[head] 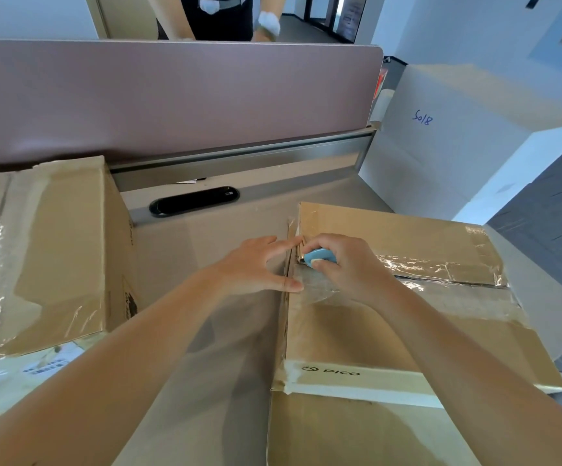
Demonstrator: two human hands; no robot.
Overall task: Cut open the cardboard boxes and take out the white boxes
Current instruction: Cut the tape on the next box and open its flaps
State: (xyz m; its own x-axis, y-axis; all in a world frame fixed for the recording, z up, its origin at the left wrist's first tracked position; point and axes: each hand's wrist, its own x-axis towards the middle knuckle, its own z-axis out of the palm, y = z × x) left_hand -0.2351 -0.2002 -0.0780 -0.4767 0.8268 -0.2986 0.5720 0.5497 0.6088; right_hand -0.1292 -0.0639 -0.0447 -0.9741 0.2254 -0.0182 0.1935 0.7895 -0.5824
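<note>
My right hand [347, 267] grips a small blue cutter [320, 257], its tip at the taped left edge of the cardboard box [390, 317] before me on the desk [205, 237]. My left hand [256, 267] is open, fingertips pressing that edge to steady it. The centre seam's tape looks slit already. No white boxes show yet. A second taped box [47, 250] waits at left.
</note>
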